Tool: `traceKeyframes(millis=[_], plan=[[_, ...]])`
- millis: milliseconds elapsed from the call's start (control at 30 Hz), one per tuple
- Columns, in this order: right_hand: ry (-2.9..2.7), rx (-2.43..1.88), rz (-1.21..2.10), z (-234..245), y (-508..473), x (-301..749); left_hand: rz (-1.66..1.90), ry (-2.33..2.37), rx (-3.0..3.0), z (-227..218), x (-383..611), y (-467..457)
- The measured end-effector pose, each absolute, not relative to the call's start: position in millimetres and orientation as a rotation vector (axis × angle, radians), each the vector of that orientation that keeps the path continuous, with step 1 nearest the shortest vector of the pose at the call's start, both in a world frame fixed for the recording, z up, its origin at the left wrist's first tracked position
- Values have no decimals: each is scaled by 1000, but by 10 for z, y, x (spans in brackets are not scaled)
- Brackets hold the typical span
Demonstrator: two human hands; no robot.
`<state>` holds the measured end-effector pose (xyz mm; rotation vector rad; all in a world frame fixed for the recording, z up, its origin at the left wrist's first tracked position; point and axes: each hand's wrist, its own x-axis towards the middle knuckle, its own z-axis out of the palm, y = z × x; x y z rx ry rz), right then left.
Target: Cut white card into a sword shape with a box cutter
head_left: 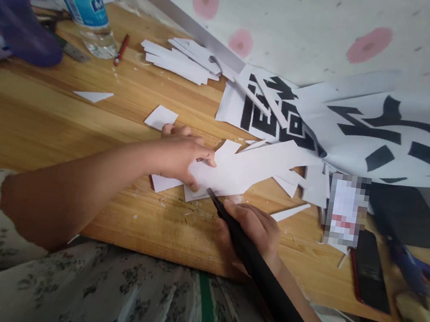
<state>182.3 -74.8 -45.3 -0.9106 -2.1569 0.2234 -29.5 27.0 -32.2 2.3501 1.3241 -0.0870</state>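
Observation:
My left hand presses down on the left part of a cut piece of white board lying on the wooden table, its thumb and fingers spread and bent. In my right hand is a craft knife with a long, thick black handle, the fingers wrapped round it. Its short blade points at the near edge of the board, beside my left thumb; whether it touches is hard to tell. A small white square piece lies just beyond my left fingers. Under the board, other white offcuts stick out.
White strips are piled at the back. Printed sheets with black characters lean at the back right. A phone lies at the right edge. A water bottle, a red pen and a purple item are at the left.

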Motion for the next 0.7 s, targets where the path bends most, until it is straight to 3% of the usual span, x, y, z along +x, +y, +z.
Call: traceKeyframes(millis=[400,700], plan=[[-1958,-1060,131,-387,-822,1916,-138,1317,2347,-249,-262,236],[-2069,-1078,269,-434,-628,1765,-152,1289,2326,-199,-264,219]])
